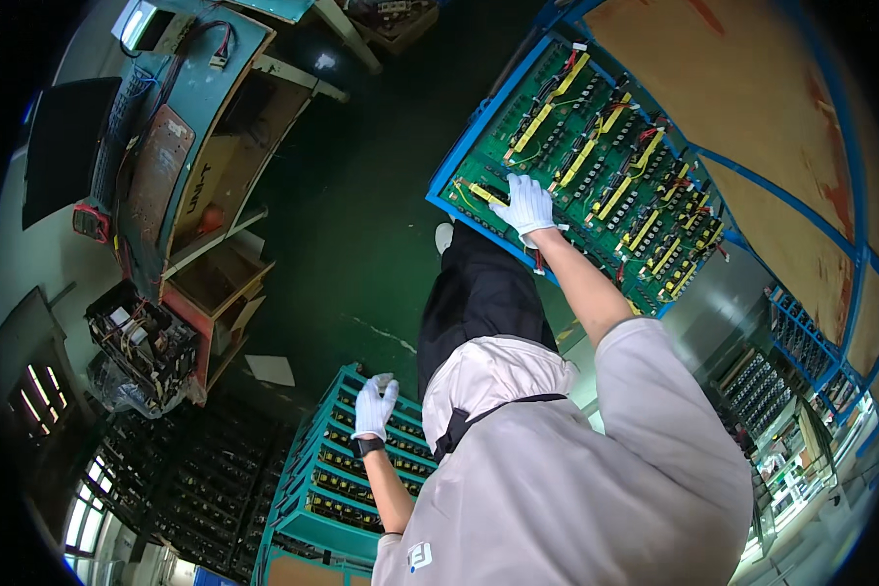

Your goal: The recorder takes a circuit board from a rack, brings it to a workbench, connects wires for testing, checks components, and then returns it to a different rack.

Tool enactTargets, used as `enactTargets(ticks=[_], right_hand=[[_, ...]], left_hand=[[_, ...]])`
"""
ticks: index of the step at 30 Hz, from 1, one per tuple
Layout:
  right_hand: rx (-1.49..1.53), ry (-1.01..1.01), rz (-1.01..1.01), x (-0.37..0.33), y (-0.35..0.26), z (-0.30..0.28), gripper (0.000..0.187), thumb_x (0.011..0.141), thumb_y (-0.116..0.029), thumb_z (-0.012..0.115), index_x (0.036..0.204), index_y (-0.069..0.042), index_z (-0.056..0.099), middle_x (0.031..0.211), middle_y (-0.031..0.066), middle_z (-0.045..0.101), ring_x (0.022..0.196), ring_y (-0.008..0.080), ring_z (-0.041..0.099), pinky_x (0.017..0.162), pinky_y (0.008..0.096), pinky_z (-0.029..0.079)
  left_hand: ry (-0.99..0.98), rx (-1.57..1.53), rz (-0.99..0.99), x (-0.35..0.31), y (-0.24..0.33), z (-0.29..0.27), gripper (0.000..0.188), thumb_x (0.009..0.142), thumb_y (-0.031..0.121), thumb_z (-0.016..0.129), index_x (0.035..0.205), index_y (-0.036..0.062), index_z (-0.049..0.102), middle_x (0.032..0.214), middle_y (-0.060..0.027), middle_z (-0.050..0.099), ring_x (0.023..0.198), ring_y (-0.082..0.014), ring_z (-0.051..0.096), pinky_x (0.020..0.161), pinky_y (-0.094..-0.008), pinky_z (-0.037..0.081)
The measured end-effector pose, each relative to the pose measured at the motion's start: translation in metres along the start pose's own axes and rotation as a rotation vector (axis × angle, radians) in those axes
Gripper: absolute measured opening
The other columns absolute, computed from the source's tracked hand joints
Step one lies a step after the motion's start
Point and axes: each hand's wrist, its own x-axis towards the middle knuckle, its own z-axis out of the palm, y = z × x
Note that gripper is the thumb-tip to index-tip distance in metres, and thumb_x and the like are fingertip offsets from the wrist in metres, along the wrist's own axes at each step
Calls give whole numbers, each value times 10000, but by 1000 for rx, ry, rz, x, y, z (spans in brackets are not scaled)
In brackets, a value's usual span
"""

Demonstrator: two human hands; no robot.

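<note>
My right hand [524, 205], in a white glove, reaches out to a blue tray [479, 132] packed with green circuit boards [596, 166] that carry yellow parts. Its fingers lie on the board at the tray's near left corner; whether they grip it is unclear. My left hand [374, 405], also in a white glove and with a dark watch on the wrist, rests with fingers apart on the top edge of a teal rack [337, 469] stacked with more boards. It holds nothing.
A blue-framed shelf with brown panels [781, 127] stands behind the tray. At the left is a teal workbench [200, 98] with cables, a keyboard and a dark monitor [68, 137]. Below it sit an open electronic unit [142, 342] and dark racks [186, 479]. The floor [361, 215] is dark green.
</note>
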Motion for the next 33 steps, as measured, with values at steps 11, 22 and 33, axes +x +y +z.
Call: enactTargets(ticks=[11, 22, 33], right_hand=[[-94, -39, -41, 8, -10, 58, 438, 810, -386, 819, 1079, -119, 599, 1027, 84, 640, 980, 271, 688, 802, 449, 561], [237, 12, -183, 1, -27, -46, 272, 856, -287, 701, 995, -67, 620, 989, 181, 659, 957, 422, 657, 804, 536, 541], [62, 76, -762, 81, -195, -161, 380, 727, -192, 819, 1011, -68, 600, 943, 151, 614, 909, 368, 649, 759, 472, 547]], left_hand=[[-65, -293, -199, -31, -21, 47, 334, 1034, 208, 622, 1272, -14, 694, 1194, -146, 760, 1081, -228, 704, 972, -342, 521], [50, -617, -227, 14, -31, 30, 346, 1060, 205, 586, 1299, -28, 680, 1169, -99, 744, 1021, -165, 676, 936, -316, 530], [440, -255, 133, 161, -75, -187, 409, 987, 360, 638, 1200, 23, 726, 1205, -196, 734, 1161, -369, 681, 1005, -433, 534]])
